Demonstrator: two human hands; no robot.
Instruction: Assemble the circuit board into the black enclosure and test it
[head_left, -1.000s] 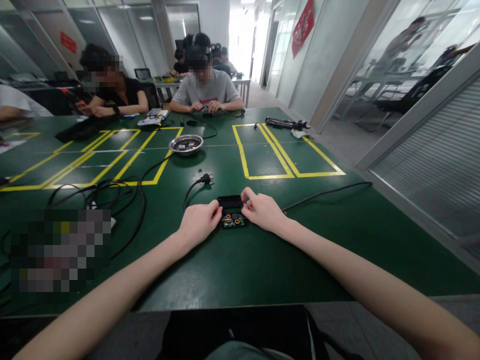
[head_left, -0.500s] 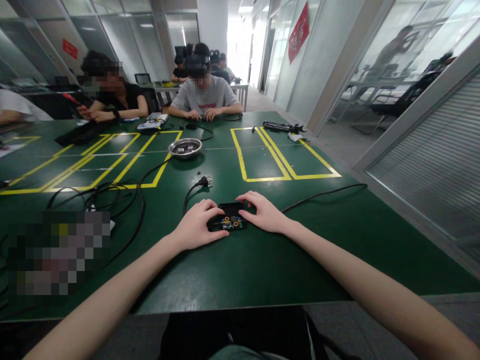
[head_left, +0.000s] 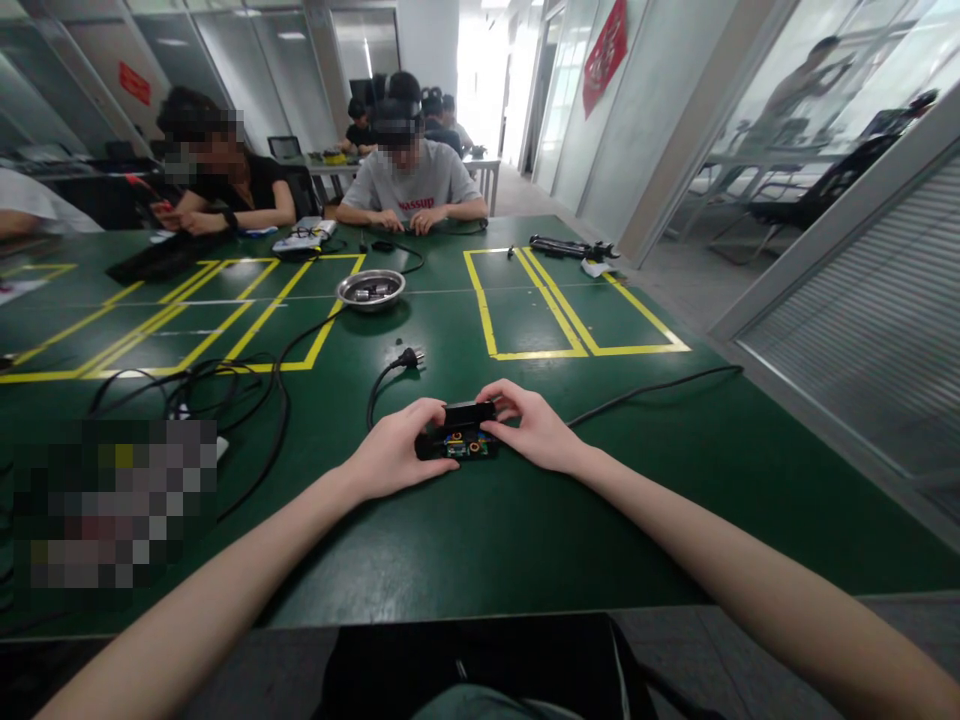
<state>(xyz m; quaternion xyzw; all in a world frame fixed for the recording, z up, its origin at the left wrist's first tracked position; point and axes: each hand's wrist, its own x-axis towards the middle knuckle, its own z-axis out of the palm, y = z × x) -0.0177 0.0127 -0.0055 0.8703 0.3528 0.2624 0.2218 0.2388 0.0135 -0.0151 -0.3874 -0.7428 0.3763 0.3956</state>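
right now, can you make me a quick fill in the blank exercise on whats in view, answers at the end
1. The right hand grips the ____ end of the black cover.
2. Beside the left hand, the circuit board shows ____ orange rings.
3. The metal bowl stands on a table coloured ____.
4. The tape that marks out rectangles is ____ in colour.

Missing words: right; two; green; yellow.

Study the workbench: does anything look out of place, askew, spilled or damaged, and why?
Nothing looks spilled or clearly damaged. The black cables on the left of the table look untidy, tangled in loops across the yellow tape. The black case between the left hand and right hand is open, exposing circuitry; that looks deliberate.
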